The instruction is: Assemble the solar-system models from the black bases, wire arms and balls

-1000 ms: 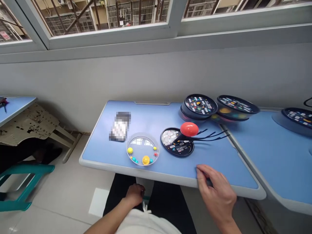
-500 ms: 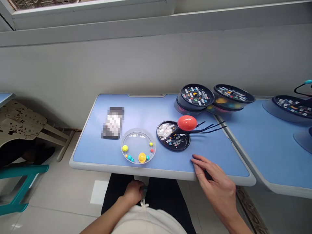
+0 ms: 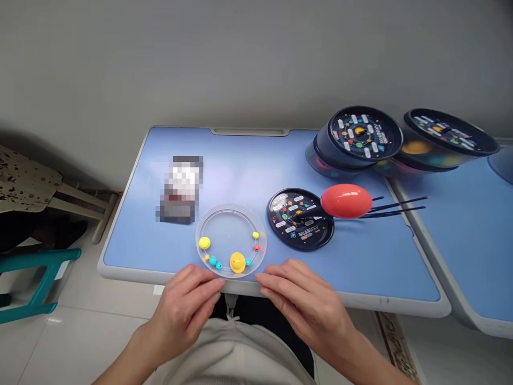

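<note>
A clear round dish [image 3: 231, 230] with several small coloured balls sits near the front edge of the blue desk [image 3: 248, 176]. My left hand [image 3: 184, 307] hovers at that edge just below the dish, fingers loosely apart, holding nothing. My right hand [image 3: 306, 302] lies beside it, fingers stretched toward the dish, empty. To the right of the dish lies a black round lid [image 3: 300, 218] printed with planets. A red-orange egg-shaped ball [image 3: 346, 200] with thin black rods [image 3: 396, 207] rests beside the lid.
Two black-lidded round boxes [image 3: 358, 136] [image 3: 444, 136] stand at the back right. A blurred card [image 3: 180, 188] lies at the desk's left. A second blue desk [image 3: 481, 224] adjoins on the right. A teal chair frame [image 3: 34, 278] stands on the floor at left.
The view tilted down and closer. My left hand rose from my lap to the desk edge. My right hand slid left along the edge toward the clear dish.
</note>
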`<state>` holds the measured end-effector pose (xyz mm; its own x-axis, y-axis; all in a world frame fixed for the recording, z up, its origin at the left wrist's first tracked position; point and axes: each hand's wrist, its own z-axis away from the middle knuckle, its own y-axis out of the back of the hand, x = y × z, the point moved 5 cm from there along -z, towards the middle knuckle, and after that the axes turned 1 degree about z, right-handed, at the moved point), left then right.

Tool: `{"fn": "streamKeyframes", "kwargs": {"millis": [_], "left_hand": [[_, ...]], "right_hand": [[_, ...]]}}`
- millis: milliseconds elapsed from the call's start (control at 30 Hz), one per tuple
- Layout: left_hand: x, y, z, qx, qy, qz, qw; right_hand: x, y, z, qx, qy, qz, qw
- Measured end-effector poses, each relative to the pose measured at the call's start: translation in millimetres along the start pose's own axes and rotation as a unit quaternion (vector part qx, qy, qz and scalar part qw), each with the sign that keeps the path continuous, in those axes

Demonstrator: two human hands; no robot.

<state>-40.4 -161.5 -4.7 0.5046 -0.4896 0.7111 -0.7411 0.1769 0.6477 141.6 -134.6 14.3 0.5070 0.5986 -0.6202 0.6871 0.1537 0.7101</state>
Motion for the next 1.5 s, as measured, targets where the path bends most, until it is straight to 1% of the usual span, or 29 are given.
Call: {"fn": "streamKeyframes", "kwargs": {"millis": [67, 133, 233, 300, 400, 467, 533, 633, 700, 767, 867, 967, 1033, 1100, 1167, 1267, 1367, 1433, 1500], "left_hand": [[-5, -2.8, -8, 0.008, 0.007, -0.012, 1.000], [-7, -4.9, -15, 0.014, 0.008, -0.021, 1.000], [-9, -7.7, -26, 0.016, 0.011, -0.047, 0.999], [-10, -10.6, -32, 0.009, 0.009, -0.059, 0.998], [-14, -14.5, -36, 0.009, 0.005, -0.051, 0.999], [-17, -15.9, -35, 0.020, 0.002, -0.036, 0.999], [-18, -17.2, -32, 0.031, -0.001, -0.027, 0.999], [-19, -18.5, -29, 0.046, -0.001, -0.022, 0.999], [-19, -18.7, -29, 0.055, -0.003, -0.018, 0.998], [-19, -17.7, -29, 0.068, -0.008, -0.015, 0.998], [-18, -15.9, -29, 0.079, -0.015, -0.015, 0.997], [-16, -15.5, -29, 0.084, -0.022, -0.026, 0.996], [-16, -15.7, -28, 0.092, -0.028, -0.039, 0.995], [-16, -16.0, -27, 0.098, -0.038, -0.053, 0.993], [-16, -15.4, -26, 0.103, -0.052, -0.065, 0.991], [-14, -11.1, -25, 0.113, -0.074, -0.063, 0.989], [-8, -8.1, -28, 0.116, -0.076, -0.028, 0.990], [4, -13.1, -34, 0.103, -0.082, 0.014, 0.991], [26, -26.5, -44, 0.073, -0.122, 0.056, 0.988]], "right_hand": [[4, -3, -4, -0.014, -0.005, 0.001, 1.000], [10, -3, -7, -0.014, -0.014, 0.003, 1.000], [17, 2, -12, 0.003, -0.021, 0.022, 1.000], [17, 10, -18, 0.019, -0.020, 0.040, 0.999], [10, 20, -37, 0.029, -0.005, 0.065, 0.997], [5, 21, -54, 0.018, 0.008, 0.089, 0.996], [4, 15, -74, -0.006, 0.011, 0.112, 0.994], [12, -1, -98, -0.073, -0.006, 0.152, 0.986], [20, -13, -108, -0.112, -0.022, 0.188, 0.976], [30, -22, -114, -0.134, -0.039, 0.218, 0.966], [42, -29, -118, -0.138, -0.066, 0.233, 0.960], [43, -25, -116, -0.096, -0.074, 0.180, 0.976], [34, -15, -109, -0.052, -0.062, 0.101, 0.992], [24, -1, -94, -0.009, -0.060, 0.013, 0.998], [18, 13, -71, 0.022, -0.096, -0.051, 0.994], [21, 28, -28, 0.044, -0.189, -0.101, 0.976], [35, 45, 17, 0.085, -0.290, -0.117, 0.946], [47, 59, 44, 0.118, -0.338, -0.121, 0.926], [61, 74, 65, 0.145, -0.371, -0.133, 0.908]]}}
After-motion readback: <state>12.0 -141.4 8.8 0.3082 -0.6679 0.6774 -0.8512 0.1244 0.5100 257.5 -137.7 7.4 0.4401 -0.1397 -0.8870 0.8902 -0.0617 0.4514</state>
